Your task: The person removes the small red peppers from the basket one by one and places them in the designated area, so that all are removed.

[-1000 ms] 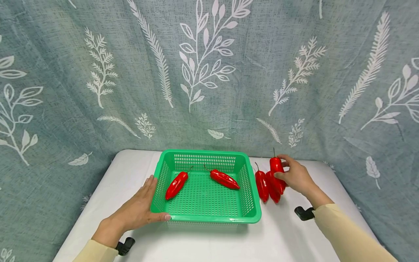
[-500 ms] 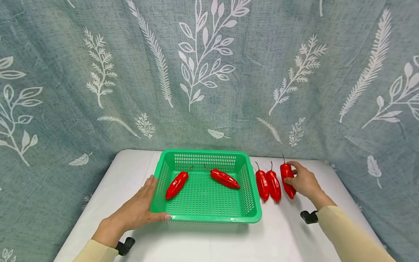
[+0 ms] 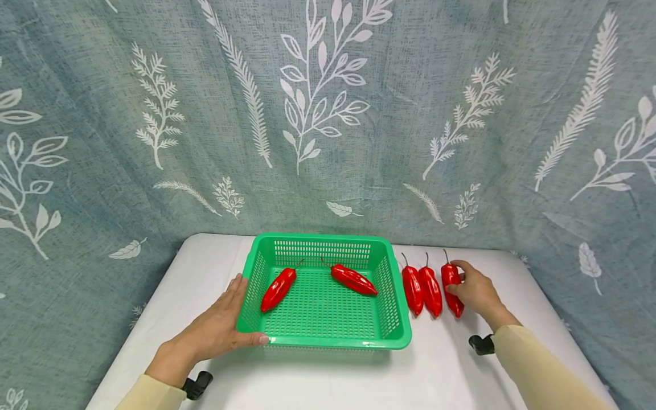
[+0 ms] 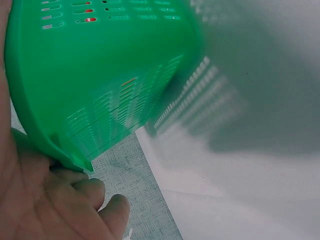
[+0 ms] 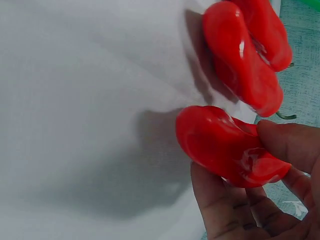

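In the head view my left hand (image 3: 217, 322) rests on the near left corner of a green plastic basket (image 3: 333, 343). Its fingers lie straight along the left rim and the thumb is on the front rim. My right hand (image 3: 476, 290) pinches a red chili pepper (image 3: 451, 282) between thumb and fingers, stem pointing away; the right wrist view shows the pepper (image 5: 215, 142) low over the cloth, and whether it touches is unclear. Left of it, two more red peppers lie side by side, one pepper (image 3: 430, 291) nearer the hand and another pepper (image 3: 413, 290) by the basket.
Inside the basket lie a red pepper (image 3: 278, 290) at left and a red pepper (image 3: 353, 280) at upper right. A white cloth (image 3: 328, 381) covers the table. Behind stands a grey-green curtain (image 3: 379, 142) with white leaf prints.
My right hand has carried its pepper from above the other peppers to the right, then lowered it beside them. The left hand and basket have stayed in place.
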### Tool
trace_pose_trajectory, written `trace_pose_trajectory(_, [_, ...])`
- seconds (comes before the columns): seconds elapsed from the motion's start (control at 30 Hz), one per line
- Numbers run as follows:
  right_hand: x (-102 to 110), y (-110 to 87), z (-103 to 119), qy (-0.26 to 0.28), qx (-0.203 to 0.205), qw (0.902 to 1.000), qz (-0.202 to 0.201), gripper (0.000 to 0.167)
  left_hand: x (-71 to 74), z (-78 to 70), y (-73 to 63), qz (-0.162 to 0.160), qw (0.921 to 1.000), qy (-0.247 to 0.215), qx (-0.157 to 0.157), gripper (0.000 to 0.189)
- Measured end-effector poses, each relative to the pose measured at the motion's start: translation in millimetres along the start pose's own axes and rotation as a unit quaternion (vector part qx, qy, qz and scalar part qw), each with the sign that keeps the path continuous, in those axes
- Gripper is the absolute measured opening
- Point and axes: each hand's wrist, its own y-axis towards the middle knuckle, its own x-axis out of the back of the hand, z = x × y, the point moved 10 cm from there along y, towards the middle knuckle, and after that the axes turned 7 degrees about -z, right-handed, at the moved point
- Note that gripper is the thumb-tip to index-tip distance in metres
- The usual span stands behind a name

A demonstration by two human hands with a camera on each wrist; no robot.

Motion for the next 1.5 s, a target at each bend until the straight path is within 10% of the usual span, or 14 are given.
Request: trace_pose_trajectory(1.5, [7.5,-0.5,-3.6,-0.029,-0.002,0.9993,-0.023,0.074,0.2,-0.2,0.5,-0.011,0.9998,0.014,-0.005,0.140])
